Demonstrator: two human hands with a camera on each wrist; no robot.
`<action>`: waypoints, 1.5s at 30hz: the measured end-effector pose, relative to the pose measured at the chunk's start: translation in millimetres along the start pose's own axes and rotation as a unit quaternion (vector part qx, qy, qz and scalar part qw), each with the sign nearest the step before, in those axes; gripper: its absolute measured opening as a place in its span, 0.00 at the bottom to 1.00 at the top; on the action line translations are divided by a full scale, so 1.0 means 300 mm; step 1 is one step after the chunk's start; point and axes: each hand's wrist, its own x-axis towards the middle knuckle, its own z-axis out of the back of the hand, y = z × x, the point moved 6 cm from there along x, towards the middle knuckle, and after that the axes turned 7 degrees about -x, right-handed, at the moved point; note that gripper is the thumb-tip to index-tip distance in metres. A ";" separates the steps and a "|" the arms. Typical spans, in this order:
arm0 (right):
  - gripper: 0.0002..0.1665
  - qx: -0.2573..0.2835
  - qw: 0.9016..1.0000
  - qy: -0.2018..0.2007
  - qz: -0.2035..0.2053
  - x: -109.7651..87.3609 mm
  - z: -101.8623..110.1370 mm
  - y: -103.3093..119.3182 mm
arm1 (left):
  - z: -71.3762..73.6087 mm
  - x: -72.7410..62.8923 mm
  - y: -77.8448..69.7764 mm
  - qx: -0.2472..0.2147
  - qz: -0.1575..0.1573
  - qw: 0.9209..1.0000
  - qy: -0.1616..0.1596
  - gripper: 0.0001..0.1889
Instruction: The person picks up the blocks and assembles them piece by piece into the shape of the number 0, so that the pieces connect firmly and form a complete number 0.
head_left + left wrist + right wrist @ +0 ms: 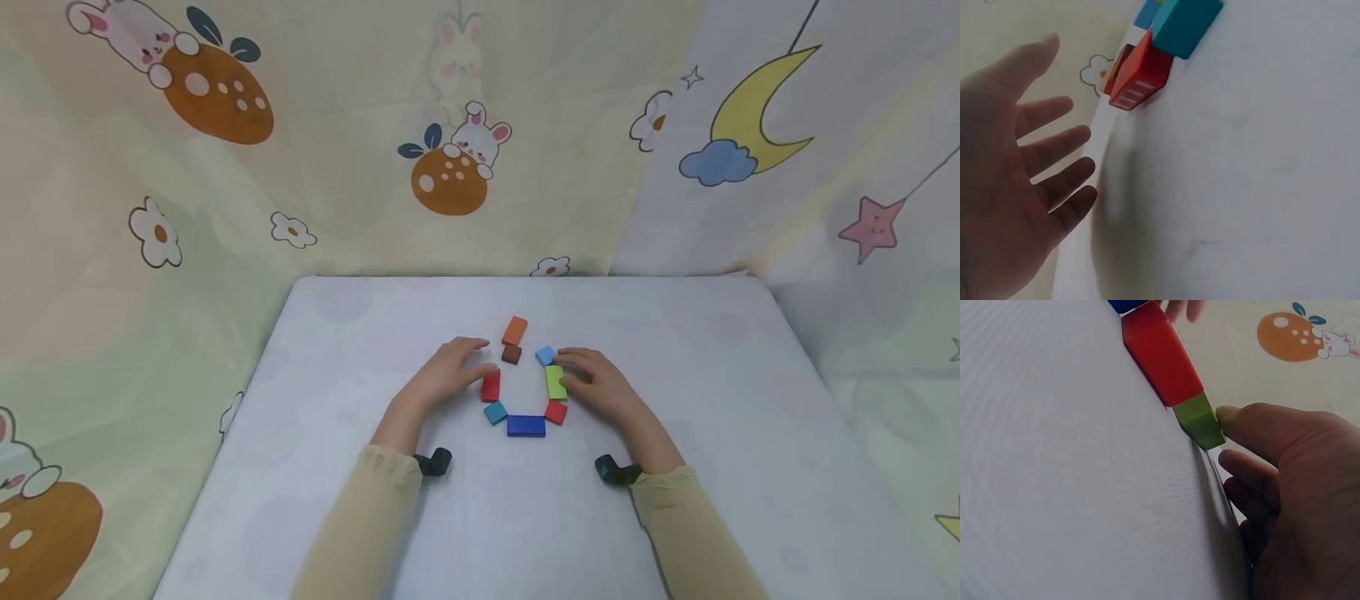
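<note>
Colored toy blocks form a ring broken at the top on the white table. My left hand (447, 371) hovers at the ring's left side, fingers spread and palm empty; its thumb is close by a red block (491, 386). The left wrist view shows that block with white stripes on its end. On the other side, my right hand (600, 382) has its thumb tip right at the lime green block (556, 382), and its fingertips lie beside the light blue block (545, 356). Its other fingers bend loosely in the right wrist view.
A dark blue block (527, 427) lies at the near side, between a teal block (496, 412) and a second red block (556, 412). A brown block (512, 355) touches an orange block (514, 331) at the far left. Patterned cloth (337, 150) hangs behind the table (517, 533).
</note>
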 end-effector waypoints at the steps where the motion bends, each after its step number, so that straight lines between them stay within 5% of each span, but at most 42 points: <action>1: 0.24 0.003 1.000 0.001 -0.001 -0.002 0.000 0.000 | 0.009 0.021 -0.005 0.000 0.005 1.000 0.000 0.32; 8: 0.24 0.002 1.000 0.000 -0.007 -0.009 0.002 -0.001 | -0.004 0.146 -0.039 0.001 0.029 0.999 0.040 0.20; 16: 0.25 -0.002 1.000 0.003 -0.008 -0.005 0.003 0.002 | -0.052 0.204 -0.074 0.074 0.045 0.995 0.054 0.25; 20: 0.25 -0.003 1.000 0.005 -0.008 -0.002 0.003 0.007 | -0.057 0.211 -0.076 0.099 0.042 0.993 0.039 0.26; 33: 0.25 -0.004 1.000 0.005 -0.011 0.003 -0.007 -0.006 | -0.060 0.215 -0.030 0.057 0.021 0.998 0.011 0.23; 45: 0.25 -0.009 1.000 0.000 -0.005 -0.003 0.000 0.003 | -0.026 0.175 -0.004 0.061 0.005 0.998 0.023 0.22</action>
